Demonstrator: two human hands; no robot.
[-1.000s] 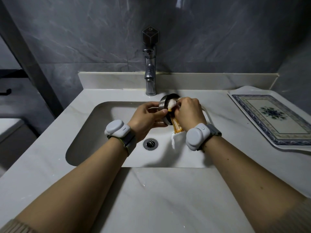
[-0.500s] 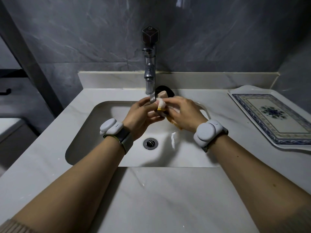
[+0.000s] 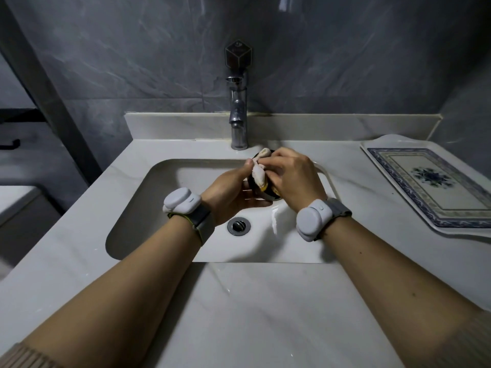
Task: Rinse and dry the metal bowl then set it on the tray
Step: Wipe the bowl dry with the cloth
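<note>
While L hand point(image 3: 228, 192) grips metal bowl point(image 3: 261, 192) over sink point(image 3: 132, 208), R hand point(image 3: 292, 179) closed on cloth point(image 3: 259, 172) inside it; tray point(image 3: 385, 147) well apart.

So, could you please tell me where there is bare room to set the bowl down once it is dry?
The tray on the right counter is bare, as is the counter in front of the sink. It is crowded over the basin below the faucet, where the left hand holds the metal bowl and the right hand works the cloth.
</note>
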